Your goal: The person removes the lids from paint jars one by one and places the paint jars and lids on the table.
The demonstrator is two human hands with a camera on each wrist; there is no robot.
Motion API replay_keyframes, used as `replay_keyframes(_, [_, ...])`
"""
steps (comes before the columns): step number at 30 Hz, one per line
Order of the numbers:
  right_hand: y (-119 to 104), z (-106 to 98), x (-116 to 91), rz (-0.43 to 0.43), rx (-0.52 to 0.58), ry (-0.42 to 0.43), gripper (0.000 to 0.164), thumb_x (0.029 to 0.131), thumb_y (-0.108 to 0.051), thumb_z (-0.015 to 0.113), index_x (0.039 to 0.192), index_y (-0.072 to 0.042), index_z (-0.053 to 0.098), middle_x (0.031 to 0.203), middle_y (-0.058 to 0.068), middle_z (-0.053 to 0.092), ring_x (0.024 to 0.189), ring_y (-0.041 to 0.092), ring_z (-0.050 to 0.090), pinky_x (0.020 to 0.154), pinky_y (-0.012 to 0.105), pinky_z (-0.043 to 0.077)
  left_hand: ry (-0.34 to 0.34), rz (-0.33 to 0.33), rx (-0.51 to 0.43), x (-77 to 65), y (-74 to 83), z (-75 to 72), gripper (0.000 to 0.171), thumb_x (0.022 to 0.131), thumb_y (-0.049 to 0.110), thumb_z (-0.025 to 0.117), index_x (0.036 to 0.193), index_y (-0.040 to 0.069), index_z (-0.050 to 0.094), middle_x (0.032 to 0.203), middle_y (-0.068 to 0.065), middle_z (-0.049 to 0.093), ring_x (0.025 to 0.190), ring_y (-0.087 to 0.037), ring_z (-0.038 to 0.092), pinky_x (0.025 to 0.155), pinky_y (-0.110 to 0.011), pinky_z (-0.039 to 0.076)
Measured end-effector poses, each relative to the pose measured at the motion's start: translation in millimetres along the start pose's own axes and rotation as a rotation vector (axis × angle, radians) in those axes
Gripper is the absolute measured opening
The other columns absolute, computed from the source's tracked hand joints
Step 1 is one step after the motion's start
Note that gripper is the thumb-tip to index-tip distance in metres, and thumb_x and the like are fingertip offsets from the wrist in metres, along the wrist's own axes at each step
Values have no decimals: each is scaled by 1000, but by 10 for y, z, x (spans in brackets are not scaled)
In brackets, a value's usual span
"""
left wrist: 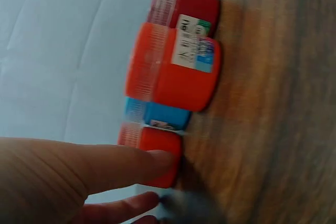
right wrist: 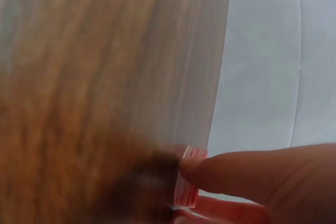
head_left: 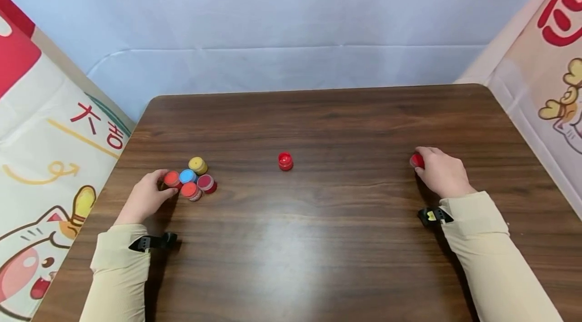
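My left hand (head_left: 144, 195) grips a small red-orange jar (head_left: 172, 179) between thumb and fingers, at the left end of a cluster of jars. Blue (head_left: 188, 176), yellow (head_left: 197, 165), dark red (head_left: 207, 183) and a second red-orange jar (head_left: 191, 191) stand close against it. In the left wrist view the thumb presses on the side of the gripped red-orange jar (left wrist: 149, 139). Far to the right, my right hand (head_left: 443, 173) pinches a reddish see-through ridged lid (right wrist: 190, 179), thumb on one side and fingers behind. A red jar (head_left: 285, 162) with its top uncovered stands mid-table.
The brown wood-grain table (head_left: 291, 241) reaches back to a pale cloth backdrop (head_left: 291, 13). Printed cloths hang at the left (head_left: 50, 170) and right (head_left: 545, 89) sides. A black strap (head_left: 152, 242) sits at the left wrist and another strap (head_left: 434, 216) at the right.
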State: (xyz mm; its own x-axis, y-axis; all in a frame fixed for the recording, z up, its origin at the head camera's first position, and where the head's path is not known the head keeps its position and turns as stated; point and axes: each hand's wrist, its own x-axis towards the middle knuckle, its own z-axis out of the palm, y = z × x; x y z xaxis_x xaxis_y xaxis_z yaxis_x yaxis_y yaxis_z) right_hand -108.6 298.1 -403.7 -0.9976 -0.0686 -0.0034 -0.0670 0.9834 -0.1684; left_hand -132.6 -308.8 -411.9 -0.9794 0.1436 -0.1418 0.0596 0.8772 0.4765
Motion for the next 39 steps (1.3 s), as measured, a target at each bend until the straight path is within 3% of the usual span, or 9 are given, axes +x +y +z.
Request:
replay_keyframes(6, [-50,2,10,4,9,-16,46,83,-10,65,121,12,49,117,35,51,102,48,52,76,61,44,48,-23,-36,21,-61,8,45,85,14,67,119,-8,48,106,-28,55,94,-39,52,81,-52,43])
replay_keyframes(9, [-68,16,21,5,14,-19,47,83,-10,65,121,12,48,117,35,51,103,47,52,77,61,44,168,-58,-28,2,-33,-42,40,85,15,67,114,-6,50,103,-28,57,90,-40,54,76,-51,44])
replay_keyframes(13, [-85,20,29,4,38,-47,50,85,-13,65,124,11,47,122,35,47,107,49,50,79,62,43,395,-81,-60,-33,186,-131,38,83,14,66,114,-4,50,101,-27,59,88,-41,56,73,-50,42])
replay_keyframes(16, [-70,-54,23,21,106,-113,56,87,-19,62,128,12,41,131,39,35,113,53,42,83,64,39,447,2,-192,-12,507,-123,38,83,13,66,115,0,52,101,-21,61,87,-29,57,73,-37,45])
replay_keyframes(21, [-259,-309,-17,1,280,-125,66,92,-29,57,135,14,30,142,39,13,122,55,29,94,64,30,327,252,-454,15,1227,-10,40,79,15,75,116,8,59,100,-7,61,85,-13,58,69,-19,47])
replay_keyframes(25, [-771,-499,-105,-183,484,11,55,94,-29,57,136,2,41,141,24,35,124,41,39,98,56,33,177,392,-579,-1,1819,121,42,74,21,80,112,14,63,99,0,62,86,-12,59,75,-29,51])
replay_keyframes(28, [-1177,-615,-202,-319,643,-4,47,92,-28,59,134,-9,48,134,6,50,115,25,53,92,43,43,109,479,-612,-7,2155,261,40,74,21,80,109,12,63,99,2,62,86,-12,58,78,-34,50])
replay_keyframes(33, [-1637,-726,-308,-413,691,47,44,87,-29,67,127,-14,55,113,-7,59,99,10,58,79,31,50,77,605,-583,-22,2489,481,36,74,18,80,105,11,64,96,3,63,83,-10,57,76,-29,49])
replay_keyframes(39, [-1867,-725,-295,-361,565,164,29,79,-35,74,98,-17,63,86,-10,55,72,4,51,64,25,45,63,638,-513,-28,2636,580,32,73,8,77,98,11,58,93,4,59,87,-7,53,78,-29,47])
